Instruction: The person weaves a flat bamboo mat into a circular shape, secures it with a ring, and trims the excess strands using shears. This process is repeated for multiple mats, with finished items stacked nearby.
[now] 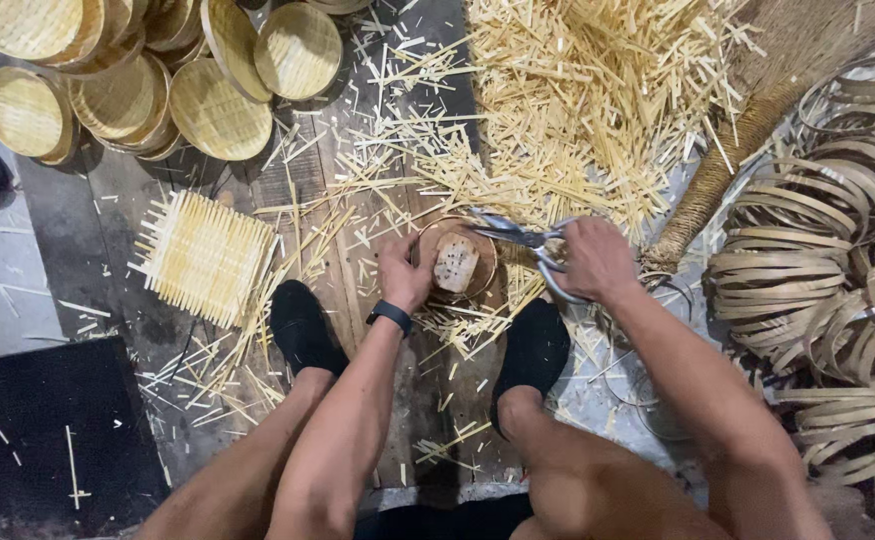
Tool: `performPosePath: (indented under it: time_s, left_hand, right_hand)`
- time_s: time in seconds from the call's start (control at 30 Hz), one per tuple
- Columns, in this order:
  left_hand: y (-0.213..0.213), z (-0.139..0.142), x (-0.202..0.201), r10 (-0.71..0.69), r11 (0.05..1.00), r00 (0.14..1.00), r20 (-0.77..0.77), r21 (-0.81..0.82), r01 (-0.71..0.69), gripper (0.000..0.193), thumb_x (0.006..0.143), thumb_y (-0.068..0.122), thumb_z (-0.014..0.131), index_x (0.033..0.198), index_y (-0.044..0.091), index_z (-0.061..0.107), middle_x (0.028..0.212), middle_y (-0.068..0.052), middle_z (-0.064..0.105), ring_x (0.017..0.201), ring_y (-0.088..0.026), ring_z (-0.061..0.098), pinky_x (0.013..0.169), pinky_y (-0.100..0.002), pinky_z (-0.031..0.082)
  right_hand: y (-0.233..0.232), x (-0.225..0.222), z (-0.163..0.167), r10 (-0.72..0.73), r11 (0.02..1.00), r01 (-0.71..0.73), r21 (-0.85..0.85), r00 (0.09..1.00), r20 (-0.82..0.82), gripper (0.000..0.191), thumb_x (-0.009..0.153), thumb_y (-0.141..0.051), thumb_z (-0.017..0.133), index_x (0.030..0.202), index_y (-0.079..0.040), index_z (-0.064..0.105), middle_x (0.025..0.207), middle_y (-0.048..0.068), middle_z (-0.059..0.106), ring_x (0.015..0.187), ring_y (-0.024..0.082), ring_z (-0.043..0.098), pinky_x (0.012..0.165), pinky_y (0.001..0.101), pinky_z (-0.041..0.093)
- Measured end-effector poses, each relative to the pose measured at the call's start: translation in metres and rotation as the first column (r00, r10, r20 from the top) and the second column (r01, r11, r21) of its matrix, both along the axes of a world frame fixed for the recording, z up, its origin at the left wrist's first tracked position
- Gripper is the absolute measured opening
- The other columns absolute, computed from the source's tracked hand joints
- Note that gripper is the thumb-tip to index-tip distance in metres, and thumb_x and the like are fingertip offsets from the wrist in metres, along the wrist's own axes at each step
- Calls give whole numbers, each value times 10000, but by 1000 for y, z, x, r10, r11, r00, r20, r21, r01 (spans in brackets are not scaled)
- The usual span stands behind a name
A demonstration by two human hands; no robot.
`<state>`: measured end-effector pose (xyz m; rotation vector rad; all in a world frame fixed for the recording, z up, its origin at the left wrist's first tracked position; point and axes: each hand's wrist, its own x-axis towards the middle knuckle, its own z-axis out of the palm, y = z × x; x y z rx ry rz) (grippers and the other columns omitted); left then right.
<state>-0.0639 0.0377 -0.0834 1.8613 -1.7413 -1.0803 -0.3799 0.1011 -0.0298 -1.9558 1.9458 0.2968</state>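
Bare knees and forearms fill the lower edge of the view, and past them two black shoes (303, 325) stand on the plank floor (78, 230) with a small round woven tray (456, 260) between them, just ahead of the toes. This tray lies on the littered boards with a pale block (455, 263) resting in its middle. At its left rim sits the left hand (405, 272), a dark wristband (390, 315) on the wrist, fingers curled closed around the tray's edge and touching it. To the right, the right hand (596, 258) is clenched through the loops of metal shears (518, 238), whose blades point left and lie over the tray's upper rim, parted only narrowly; whether the blades bite the rim I cannot tell. So the tray lies between the two hands, gripped on one side and met by the shears on the other. Bamboo offcuts (568, 90) are heaped thickly beyond it and scattered around the shoes. Left of the left hand, apart from it, lies a square woven mat (208, 255) with loose splint ends. A pile of finished round trays (118, 90) fills the top left corner. Coiled bamboo hoops (828, 250) are stacked at the right, beside a broom (748, 130) lying slantwise.
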Motion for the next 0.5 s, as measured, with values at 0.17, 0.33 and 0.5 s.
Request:
performPosePath:
  time_s: [0.17, 0.33, 0.5]
  left_hand:
    - [0, -4, 0, 6, 999, 1000, 17, -44, -5, 475, 818, 264, 809, 1224, 34, 724, 1184, -191, 683, 1092, -333, 647, 967, -406, 522]
    - [-11, -6, -1, -13, 997, 999, 51, 71, 10, 531, 792, 266, 835, 1254, 42, 702, 1175, -209, 681, 1078, -312, 652, 948, -383, 528]
    - [-24, -8, -9, 211, 913, 936, -282, 398, -87, 397, 918, 284, 760, 1231, 42, 729, 1164, -158, 785, 1012, -218, 733, 891, -320, 577]
  right_hand:
    - [-14, 11, 15, 1, 1000, 0, -9, 998, 63, 424, 807, -421, 719, 1012, -52, 677, 980, 156, 644, 962, 331, 650, 847, 469, 547]
    - [-11, -14, 9, -321, 938, 312, 152, 946, 39, 535, 886, -539, 716, 1055, -34, 663, 1033, 158, 599, 982, 305, 620, 909, 464, 516]
    - [-10, -17, -19, -500, 863, 478, -164, 855, -140, 722, 658, -457, 856, 1090, 73, 623, 1058, 213, 571, 1053, 364, 543, 928, 500, 448]
